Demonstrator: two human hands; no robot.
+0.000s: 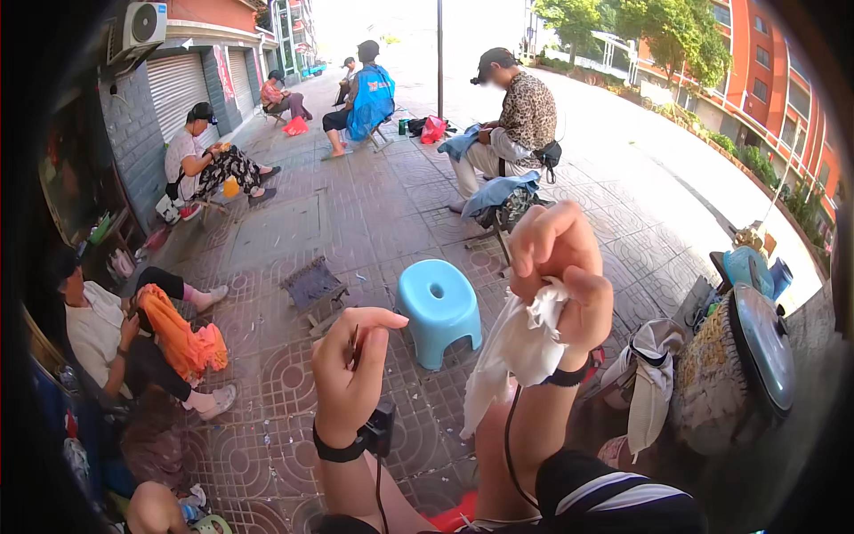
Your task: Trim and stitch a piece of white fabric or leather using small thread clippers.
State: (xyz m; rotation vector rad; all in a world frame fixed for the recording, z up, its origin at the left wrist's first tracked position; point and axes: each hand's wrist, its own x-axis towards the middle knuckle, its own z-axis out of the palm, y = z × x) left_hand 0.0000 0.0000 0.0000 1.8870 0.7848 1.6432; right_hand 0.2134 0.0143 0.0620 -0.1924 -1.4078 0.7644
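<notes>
My left hand is raised left of centre, fingers curled round a small, thin dark metal tool, too small to identify. My right hand is higher and to the right, its fingers bent and closed on a crumpled white cloth, which hangs down over the palm toward the wrist. The hands are apart, with a gap between them. Both wrists wear black bands with cables, and a dark box is strapped at the left one. Beyond the gap stands a light blue plastic stool.
A seated person with orange cloth is near left. Other seated people work farther off. A folding stool stands left of the blue one. Bags, a glass lid and other items crowd the right. A pole rises behind.
</notes>
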